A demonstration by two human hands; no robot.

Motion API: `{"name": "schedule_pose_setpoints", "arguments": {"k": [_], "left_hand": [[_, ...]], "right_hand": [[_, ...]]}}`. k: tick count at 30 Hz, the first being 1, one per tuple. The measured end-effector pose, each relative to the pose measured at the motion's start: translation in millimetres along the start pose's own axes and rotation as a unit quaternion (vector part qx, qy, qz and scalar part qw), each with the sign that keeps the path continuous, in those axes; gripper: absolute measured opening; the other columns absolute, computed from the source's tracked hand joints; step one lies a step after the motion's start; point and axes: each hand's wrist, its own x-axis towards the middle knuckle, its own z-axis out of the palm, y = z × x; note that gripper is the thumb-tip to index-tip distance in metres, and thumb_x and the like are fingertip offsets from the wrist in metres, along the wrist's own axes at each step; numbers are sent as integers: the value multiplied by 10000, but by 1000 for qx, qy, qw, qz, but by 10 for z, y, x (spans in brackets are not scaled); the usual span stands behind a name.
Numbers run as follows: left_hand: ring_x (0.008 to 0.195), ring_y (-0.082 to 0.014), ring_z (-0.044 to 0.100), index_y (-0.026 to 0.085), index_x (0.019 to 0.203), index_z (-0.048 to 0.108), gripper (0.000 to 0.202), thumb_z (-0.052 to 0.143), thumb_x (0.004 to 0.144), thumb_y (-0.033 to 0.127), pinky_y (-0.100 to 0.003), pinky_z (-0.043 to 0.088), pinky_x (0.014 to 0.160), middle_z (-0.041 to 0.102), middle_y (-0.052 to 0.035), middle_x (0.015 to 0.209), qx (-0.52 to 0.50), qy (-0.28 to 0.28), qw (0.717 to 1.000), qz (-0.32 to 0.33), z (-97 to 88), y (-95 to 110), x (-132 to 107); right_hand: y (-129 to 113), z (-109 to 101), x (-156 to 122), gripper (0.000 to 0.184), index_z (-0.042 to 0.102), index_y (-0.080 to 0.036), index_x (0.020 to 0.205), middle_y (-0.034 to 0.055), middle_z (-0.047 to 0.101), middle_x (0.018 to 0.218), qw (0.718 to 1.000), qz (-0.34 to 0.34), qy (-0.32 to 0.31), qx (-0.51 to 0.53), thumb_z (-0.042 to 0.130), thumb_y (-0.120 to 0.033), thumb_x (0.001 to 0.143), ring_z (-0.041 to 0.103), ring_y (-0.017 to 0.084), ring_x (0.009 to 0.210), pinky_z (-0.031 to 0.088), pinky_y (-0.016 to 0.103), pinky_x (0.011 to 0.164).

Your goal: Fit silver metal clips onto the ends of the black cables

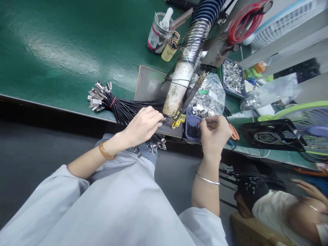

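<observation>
My left hand [145, 124] is pinched on the end of a black cable, at the edge of a dark board [150, 83]; the fingers partly hide the cable's tip. Beside it lies a bundle of black cables [128, 107] with metal connectors [98, 97], tied with a red band. More connector ends [159, 143] hang over my lap. My right hand [215, 135] is closed at the fingertips over a purple bin [188, 119] of small black parts; whatever it may hold is too small to name. Between my hands sits a yellow-tipped metal tool [178, 121].
A ribbed exhaust hose [196, 30] with a white nozzle comes down over the board. A clear bag of metal shells [208, 97], a tray of metal parts [232, 76] and a black fan [274, 135] stand at right. A co-worker's arm [304, 218] shows at lower right.
</observation>
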Motion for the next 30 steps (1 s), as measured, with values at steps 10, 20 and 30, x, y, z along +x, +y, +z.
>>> {"name": "schedule_pose_setpoints", "arguments": {"k": [10,20,30], "left_hand": [[490,-65,427,129,826,727,147,583,852,137,-186,354,513,596,32,585,-281,2,954,-99,-19,153,105],[538,-70,501,113,786,777,166,624,817,169,-164,365,512,689,-8,630,-344,-42,921,-180,-62,170,174],[526,-71,501,112,730,743,161,627,803,196,-165,355,484,635,7,595,-345,-53,908,-233,-64,215,202]], "right_hand": [[-709,-85,-518,196,567,-211,766,15,755,857,963,8,-53,266,731,-269,855,739,154,643,633,294,616],[-750,230,-737,48,698,-232,884,15,761,945,966,-58,16,252,711,-187,896,748,161,873,623,291,716],[-708,250,-773,54,641,-217,873,24,753,930,950,-11,55,307,670,-221,919,754,161,826,645,300,704]]}}
